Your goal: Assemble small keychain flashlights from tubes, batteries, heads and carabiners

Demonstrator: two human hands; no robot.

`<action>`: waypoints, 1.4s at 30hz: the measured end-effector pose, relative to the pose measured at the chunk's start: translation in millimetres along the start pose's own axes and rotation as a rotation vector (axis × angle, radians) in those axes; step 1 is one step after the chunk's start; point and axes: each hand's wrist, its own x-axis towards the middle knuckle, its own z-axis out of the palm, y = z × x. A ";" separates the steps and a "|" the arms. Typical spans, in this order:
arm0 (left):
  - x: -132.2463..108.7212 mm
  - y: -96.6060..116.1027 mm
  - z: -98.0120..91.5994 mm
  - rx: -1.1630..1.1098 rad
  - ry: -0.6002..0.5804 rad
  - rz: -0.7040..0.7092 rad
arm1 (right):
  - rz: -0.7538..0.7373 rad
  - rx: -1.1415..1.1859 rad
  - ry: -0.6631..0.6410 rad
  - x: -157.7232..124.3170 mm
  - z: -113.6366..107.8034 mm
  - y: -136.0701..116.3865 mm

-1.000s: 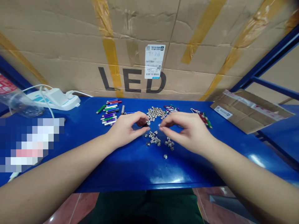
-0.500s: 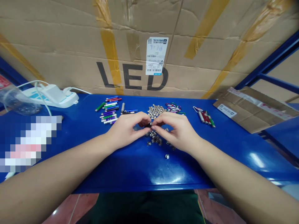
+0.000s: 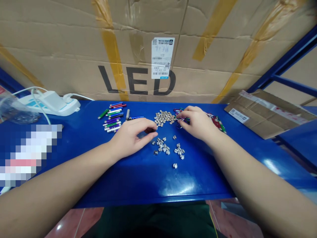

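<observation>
My left hand (image 3: 132,137) rests on the blue table (image 3: 138,172), its fingers curled round a small dark tube of which only the tip shows. My right hand (image 3: 195,122) reaches further back, fingers closed over the coloured carabiner clips (image 3: 178,112). Between my hands lie scattered small silver button cells (image 3: 166,147). A denser pile of silver cells (image 3: 163,118) sits behind them. Several small coloured pen lights (image 3: 112,117) lie in a row to the left of my left hand.
A large cardboard box marked LED (image 3: 158,49) stands along the back. A white power strip with cable (image 3: 53,102) and a clear plastic bag (image 3: 12,109) sit at the far left. More pen lights (image 3: 219,122) and a flat cardboard piece (image 3: 264,114) lie to the right.
My hands were together over the scattered cells; my right hand has since moved back and to the right onto the carabiner clips. My left hand stayed put.
</observation>
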 end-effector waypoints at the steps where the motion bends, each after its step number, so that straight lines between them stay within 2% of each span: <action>1: 0.1 0.1 -0.2 0.006 -0.001 -0.005 | -0.003 -0.031 -0.048 0.9 2.7 2.5; 11: -0.8 0.2 0.7 -0.037 -0.007 -0.103 | -0.078 -0.065 -0.160 7.8 13.0 -11.2; 17: 0.1 -1.1 0.2 -0.005 -0.022 -0.105 | -0.300 0.121 -0.226 5.6 9.5 -14.2; 21: 0.1 -0.3 0.4 -0.004 -0.026 -0.098 | -0.359 0.168 -0.253 6.3 10.6 -17.7; 24: -0.2 0.1 0.8 -0.003 -0.029 -0.101 | -0.361 0.229 -0.169 6.0 10.8 -17.8; 28: 0.4 0.6 1.9 -0.019 -0.032 -0.133 | -0.299 0.501 0.184 1.1 5.2 -31.3; 30: 1.0 1.0 2.8 -0.036 -0.031 -0.143 | -0.298 0.614 0.286 -2.7 2.5 -44.6; 35: 1.5 1.8 4.1 -0.039 -0.030 -0.105 | -0.351 0.633 0.264 -10.0 2.3 -69.6; 42: 2.9 0.7 4.4 -0.015 -0.032 -0.098 | -0.192 0.661 0.254 -12.6 7.7 -71.9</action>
